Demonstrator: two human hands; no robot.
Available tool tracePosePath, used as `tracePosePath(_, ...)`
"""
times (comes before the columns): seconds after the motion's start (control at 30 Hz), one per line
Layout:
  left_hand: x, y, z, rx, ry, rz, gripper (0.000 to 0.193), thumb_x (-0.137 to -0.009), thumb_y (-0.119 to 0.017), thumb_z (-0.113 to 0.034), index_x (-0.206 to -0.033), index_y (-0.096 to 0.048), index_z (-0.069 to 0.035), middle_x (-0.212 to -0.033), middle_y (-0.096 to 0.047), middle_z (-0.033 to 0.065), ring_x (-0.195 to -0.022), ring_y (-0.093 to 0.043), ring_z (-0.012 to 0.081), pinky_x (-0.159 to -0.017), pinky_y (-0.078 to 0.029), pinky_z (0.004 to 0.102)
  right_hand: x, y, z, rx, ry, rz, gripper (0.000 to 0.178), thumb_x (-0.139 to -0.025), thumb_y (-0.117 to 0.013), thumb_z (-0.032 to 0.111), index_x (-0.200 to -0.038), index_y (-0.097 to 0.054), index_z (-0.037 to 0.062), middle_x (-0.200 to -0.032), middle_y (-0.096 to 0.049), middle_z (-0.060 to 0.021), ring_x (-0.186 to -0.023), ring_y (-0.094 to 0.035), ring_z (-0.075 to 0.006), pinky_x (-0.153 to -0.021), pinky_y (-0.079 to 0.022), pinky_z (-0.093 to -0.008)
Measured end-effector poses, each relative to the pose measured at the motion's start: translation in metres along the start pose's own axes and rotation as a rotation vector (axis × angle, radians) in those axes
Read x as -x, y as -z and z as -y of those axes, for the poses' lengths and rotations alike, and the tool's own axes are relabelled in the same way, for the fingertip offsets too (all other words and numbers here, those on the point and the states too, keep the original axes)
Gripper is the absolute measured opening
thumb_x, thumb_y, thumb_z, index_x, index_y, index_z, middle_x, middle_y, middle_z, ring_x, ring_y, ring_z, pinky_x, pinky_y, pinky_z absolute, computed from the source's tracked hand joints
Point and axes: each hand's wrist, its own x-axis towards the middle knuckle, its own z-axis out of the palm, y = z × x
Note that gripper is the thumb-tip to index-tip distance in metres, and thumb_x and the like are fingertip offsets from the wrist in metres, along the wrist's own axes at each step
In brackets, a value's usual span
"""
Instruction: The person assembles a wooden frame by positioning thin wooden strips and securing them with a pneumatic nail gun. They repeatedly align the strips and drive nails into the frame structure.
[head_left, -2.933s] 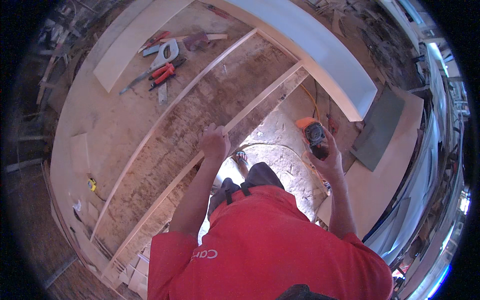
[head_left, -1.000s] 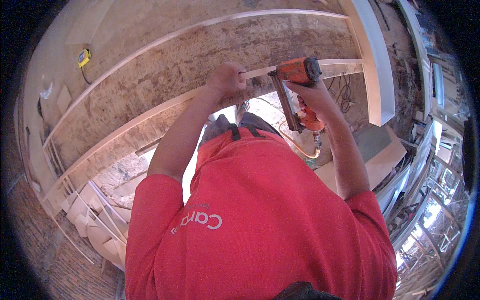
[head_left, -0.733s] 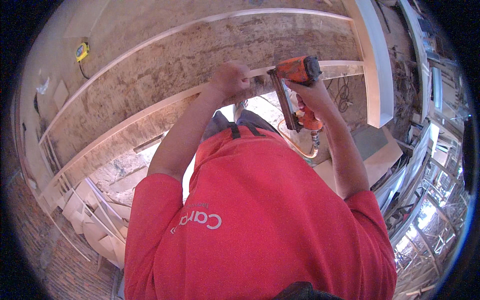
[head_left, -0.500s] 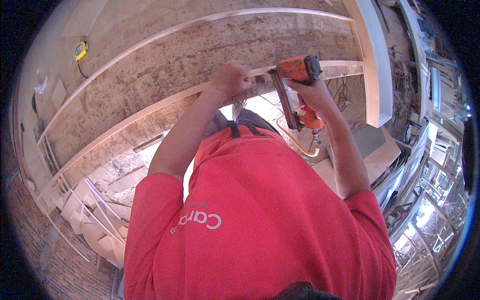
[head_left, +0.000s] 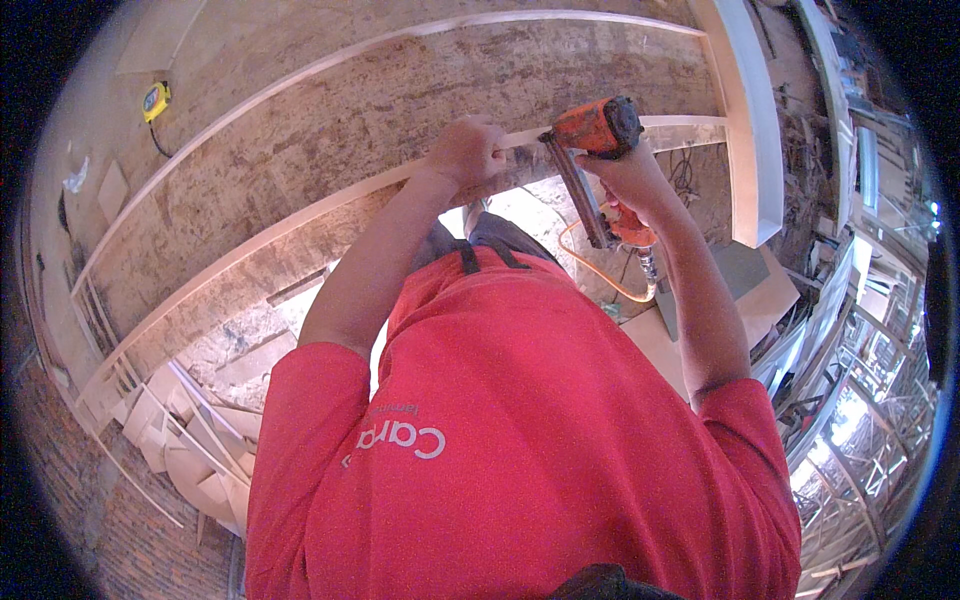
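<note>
A pale, narrow wooden strip (head_left: 380,181) runs on edge in a bend along the near side of the stained work table (head_left: 440,95). My left hand (head_left: 466,153) is closed around this strip, just left of centre. In my right hand (head_left: 640,187) is an orange and black air nail gun (head_left: 592,128), gripped by its handle. The gun's nose rests at the strip's top edge, a short way right of my left hand, and its magazine slants back toward me. From the handle's lower end hangs an orange air hose (head_left: 603,277). My right fingers are partly hidden behind the handle.
A second thin strip (head_left: 560,15) runs along the far side. Both strips meet a wide pale board (head_left: 748,150) at the right. A yellow tape measure (head_left: 156,98) lies far left. Wood offcuts (head_left: 200,440) are piled at lower left, and flat sheets (head_left: 745,285) lie at right.
The nail gun has tilted, its handle and hose fitting swinging right while its nose stays near the same spot on the strip. My left hand keeps its hold.
</note>
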Motion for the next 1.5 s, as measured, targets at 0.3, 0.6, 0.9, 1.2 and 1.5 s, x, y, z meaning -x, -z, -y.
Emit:
tracePosePath(0.3, 0.0, 0.002, -0.005, -0.005, -0.005, -0.023, 0.02, -0.074, -0.07, -0.022, -0.08, -0.072, -0.003, -0.083, -0.07, 0.0213, -0.084, -0.069, 0.0421, -0.077, -0.057, 0.0517, 0.002, -0.004, -0.007, -0.034, -0.193, 0.019, 0.034, -0.084, -0.085, 0.031, -0.103, -0.068, 0.0078, -0.065, -0.059, 0.0018, -0.049, -0.056, -0.0117, -0.043, -0.047, -0.0303)
tracePosePath(0.6, -0.002, -0.008, 0.003, -0.016, -0.031, -0.045, 0.02, -0.075, -0.069, -0.021, -0.081, -0.072, -0.002, -0.086, -0.07, 0.0212, -0.085, -0.069, 0.0416, -0.078, -0.057, 0.0517, 0.009, -0.01, 0.015, -0.035, -0.222, 0.035, 0.03, -0.089, -0.08, 0.022, -0.112, -0.066, 0.0086, -0.061, -0.053, 0.004, -0.046, -0.052, -0.0085, -0.041, -0.042, -0.0272)
tracePosePath(0.9, -0.005, -0.005, 0.005, -0.015, 0.009, 0.046, 0.023, -0.075, -0.071, -0.023, -0.084, -0.073, -0.003, -0.089, -0.071, 0.0214, -0.088, -0.07, 0.0413, -0.079, -0.057, 0.0509, 0.008, -0.013, 0.013, -0.031, -0.179, 0.025, 0.03, -0.088, -0.082, 0.022, -0.109, -0.066, 0.0074, -0.062, -0.053, 0.0036, -0.047, -0.052, -0.0088, -0.042, -0.043, -0.0277)
tracePosePath(1.2, 0.065, 0.049, 0.02, -0.196, 0.112, -0.054, 0.036, -0.076, -0.077, -0.032, -0.104, -0.077, -0.008, -0.106, -0.068, 0.0184, -0.097, -0.069, 0.0392, -0.085, -0.057, 0.0501, 0.045, -0.018, -0.006, -0.313, -0.308, -0.136, 0.028, -0.089, -0.083, 0.025, -0.103, -0.064, 0.01, -0.063, -0.053, 0.0048, -0.049, -0.05, -0.0072, -0.044, -0.041, -0.0263)
tracePosePath(1.5, 0.084, 0.066, 0.021, -0.038, 0.192, -0.036, 0.02, -0.077, -0.073, -0.024, -0.089, -0.076, -0.008, -0.088, -0.068, 0.0171, -0.089, -0.069, 0.0379, -0.078, -0.057, 0.0496, 0.059, -0.035, 0.01, -0.359, -0.313, -0.121, 0.025, -0.09, -0.082, 0.026, -0.096, -0.065, 0.0093, -0.063, -0.053, 0.0045, -0.049, -0.05, -0.0071, -0.045, -0.041, -0.0263)
